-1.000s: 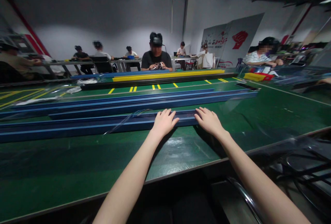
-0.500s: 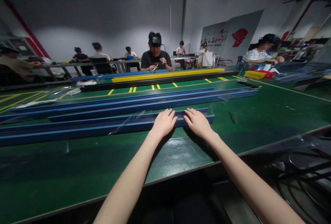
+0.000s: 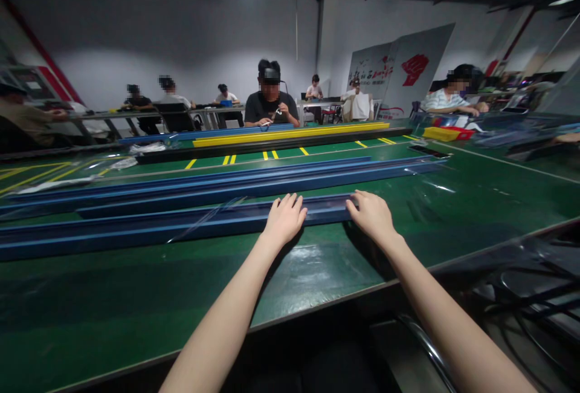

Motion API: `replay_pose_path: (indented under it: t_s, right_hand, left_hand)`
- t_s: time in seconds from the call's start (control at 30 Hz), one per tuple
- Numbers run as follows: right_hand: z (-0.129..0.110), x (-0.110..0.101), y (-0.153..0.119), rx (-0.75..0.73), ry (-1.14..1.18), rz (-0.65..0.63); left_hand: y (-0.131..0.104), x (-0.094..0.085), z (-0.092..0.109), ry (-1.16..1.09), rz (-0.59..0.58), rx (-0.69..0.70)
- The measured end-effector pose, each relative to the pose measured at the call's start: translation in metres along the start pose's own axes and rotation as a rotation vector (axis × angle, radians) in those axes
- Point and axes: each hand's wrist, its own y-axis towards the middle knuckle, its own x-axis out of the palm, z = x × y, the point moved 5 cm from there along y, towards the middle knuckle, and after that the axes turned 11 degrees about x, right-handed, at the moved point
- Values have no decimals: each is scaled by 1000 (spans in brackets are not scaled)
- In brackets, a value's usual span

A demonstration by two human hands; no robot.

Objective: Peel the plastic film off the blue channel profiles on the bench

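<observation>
A long blue channel-shaped strip lies across the green table in front of me, its trough facing up. My left hand is over it near its right part, fingers bent across the trough and thumb by the near wall. At the strip's right end is my right hand, fingers curled over the end, which they cover. Part of both grips is hidden under the hands. Clear plastic film hangs over the strip left of my left hand.
More blue strips lie just behind. Beyond them are a yellow strip, a black strip and a dark flat device. A yellow tray stands at the right. A person sits opposite; others sit farther back.
My right hand has slid right along the blue strip to its end, widening the gap between my hands. My left hand stays about where it was. The view has shifted slightly.
</observation>
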Motion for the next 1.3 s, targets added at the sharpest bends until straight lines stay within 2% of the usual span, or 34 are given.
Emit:
replay_pose_path:
  t_s: [0.13, 0.23, 0.37, 0.6, 0.73, 0.97, 1.17, 1.3]
  right_hand:
    - [-33, 9, -12, -158, 123, -18]
    - [-43, 15, -16, -183, 145, -44]
    - [-33, 15, -12, -136, 146, -58]
    - [4, 15, 1, -41, 130, -52]
    - [8, 18, -1, -33, 131, -33]
    - [-19, 12, -14, -31, 66, -9]
    - [-55, 12, -26, -169, 98, -20]
    - [-62, 12, -26, -257, 175, -74]
  left_hand:
    - [1, 0, 1, -1, -7, 3]
    - [1, -1, 0, -8, -18, -1]
    - [1, -2, -1, -36, -25, -9]
    - [0, -4, -2, -55, -30, -23]
    - [0, -4, -2, -44, -14, -19]
    - [1, -7, 4, -52, 33, 32]
    - [1, -8, 10, -75, 34, 88]
    - [0, -8, 8, -88, 17, 72]
